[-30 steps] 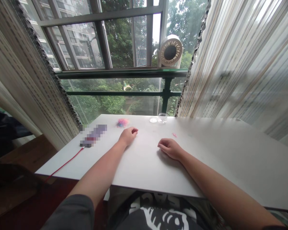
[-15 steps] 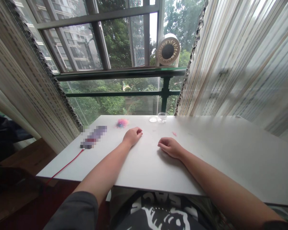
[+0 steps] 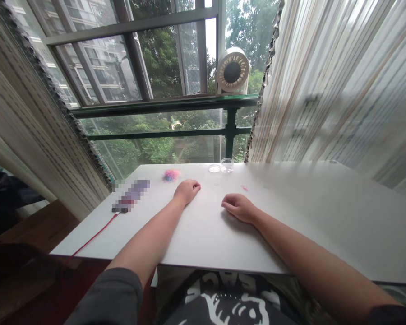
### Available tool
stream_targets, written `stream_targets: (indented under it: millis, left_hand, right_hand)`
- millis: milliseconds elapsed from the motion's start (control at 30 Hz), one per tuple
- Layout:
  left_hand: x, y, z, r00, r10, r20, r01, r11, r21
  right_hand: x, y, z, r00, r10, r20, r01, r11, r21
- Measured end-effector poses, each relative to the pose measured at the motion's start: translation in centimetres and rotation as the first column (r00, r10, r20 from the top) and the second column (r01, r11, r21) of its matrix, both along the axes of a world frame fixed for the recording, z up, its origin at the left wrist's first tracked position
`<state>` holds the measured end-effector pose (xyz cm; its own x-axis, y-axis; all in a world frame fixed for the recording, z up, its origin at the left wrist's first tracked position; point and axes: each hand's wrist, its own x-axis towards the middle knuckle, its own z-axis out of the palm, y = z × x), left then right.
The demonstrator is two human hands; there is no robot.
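Over the white table [image 3: 203, 239], left hand [image 3: 186, 191] and right hand [image 3: 239, 207] curl, undersides hidden — whether either grip is clamped, I can't tell

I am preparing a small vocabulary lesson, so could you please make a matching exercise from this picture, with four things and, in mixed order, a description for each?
Things
1. Multicoloured pile
2. Round container
3. Cable
4. Fan

Descriptions
A. Red and thin, running past the edge of the white table
B. Off-white, standing higher than the table
C. Pink and blue, lying a little beyond the left hand
D. Transparent, beside a flat clear disc

Right pairs: 1-C, 2-D, 3-A, 4-B
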<state>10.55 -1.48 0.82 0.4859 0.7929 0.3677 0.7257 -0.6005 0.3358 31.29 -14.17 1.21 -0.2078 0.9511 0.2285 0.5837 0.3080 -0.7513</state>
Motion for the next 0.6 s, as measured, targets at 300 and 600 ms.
stream_targets:
  millis: [300, 600]
  left_hand:
    - [-0.5, -1.1, 0.4, 0.998, 0.038, 0.055, -0.034, 0.997, -0.071]
    - [-4.3, -0.6, 0.8, 0.967, 0.236, 0.101, -0.218, 0.962, -0.163]
  right_hand:
    - [0.0, -0.1, 0.1, 1.0, 0.001, -0.008, -0.001, 1.0, -0.022]
    - [0.5, -0.1, -0.1, 0.997, -0.064, 0.041, 0.062, 0.997, 0.048]
